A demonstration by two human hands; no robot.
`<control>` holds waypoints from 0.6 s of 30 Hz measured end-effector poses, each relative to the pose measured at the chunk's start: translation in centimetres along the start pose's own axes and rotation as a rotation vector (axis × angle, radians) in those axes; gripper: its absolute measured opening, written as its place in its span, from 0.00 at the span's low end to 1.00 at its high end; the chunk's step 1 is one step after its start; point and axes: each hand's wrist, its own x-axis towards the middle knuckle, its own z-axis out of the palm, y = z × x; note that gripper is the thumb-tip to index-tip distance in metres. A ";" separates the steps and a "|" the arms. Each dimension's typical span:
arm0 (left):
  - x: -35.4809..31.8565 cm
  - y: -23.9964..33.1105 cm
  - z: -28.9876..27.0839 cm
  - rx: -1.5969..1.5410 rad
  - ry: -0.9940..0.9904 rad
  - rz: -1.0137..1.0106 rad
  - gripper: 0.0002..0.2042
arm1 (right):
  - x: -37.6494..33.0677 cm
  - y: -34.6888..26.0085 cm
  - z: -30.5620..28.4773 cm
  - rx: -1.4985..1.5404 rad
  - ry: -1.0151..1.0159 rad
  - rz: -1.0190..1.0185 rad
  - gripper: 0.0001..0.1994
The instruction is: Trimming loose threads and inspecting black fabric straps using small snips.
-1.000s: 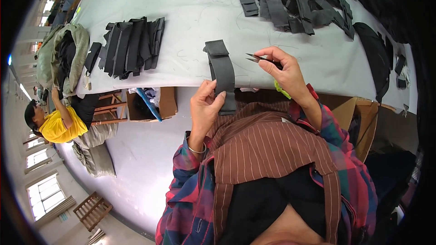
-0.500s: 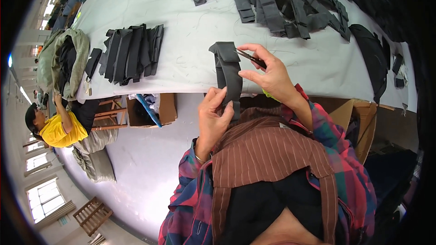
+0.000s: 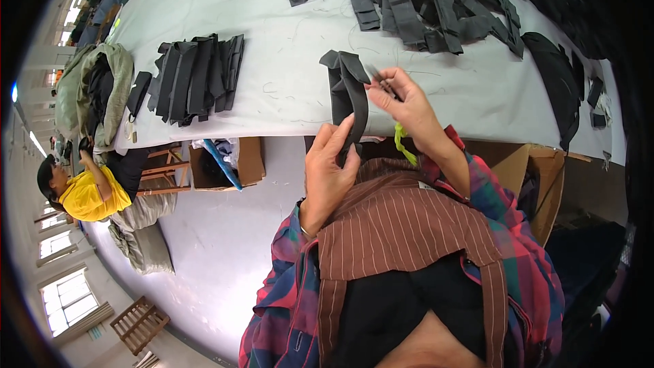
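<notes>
My left hand [image 3: 330,167] pinches the lower end of a dark grey fabric strip [image 3: 348,95], which stands up in a folded loop over the table's near edge. Small thread snips [image 3: 385,86] sit in my right hand [image 3: 411,108], their blades blurred close to the strip's upper part. My right fingertips are next to the strip's side; whether they touch it I cannot tell. A yellow-green cord [image 3: 404,144] hangs below that hand. Left of the strip, on the white-covered table [image 3: 286,88], lies a neat row of similar dark strips [image 3: 196,80].
A loose heap of dark strips [image 3: 436,7] covers the far right of the table, with black fabric pieces [image 3: 553,88] beyond. Cardboard boxes [image 3: 251,162] stand under the table. At the left, a person in a yellow shirt [image 3: 95,194] works beside a grey-green cloth bundle [image 3: 116,78].
My left hand has moved right and slightly up along the strip, whose top now leans and opens differently. The snips have shifted a little right, and the cord has swung into fuller view.
</notes>
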 end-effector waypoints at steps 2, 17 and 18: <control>0.2 0.3 0.1 0.195 -0.073 0.065 0.22 | -1.0 -0.6 1.1 0.028 -0.064 0.035 0.12; 2.2 -0.2 1.3 -0.800 -0.117 -0.389 0.38 | -2.2 -0.5 2.1 0.271 -0.081 0.218 0.12; 2.3 -0.3 1.2 -0.802 -0.120 -0.390 0.38 | -2.3 -0.5 2.1 0.289 -0.090 0.234 0.12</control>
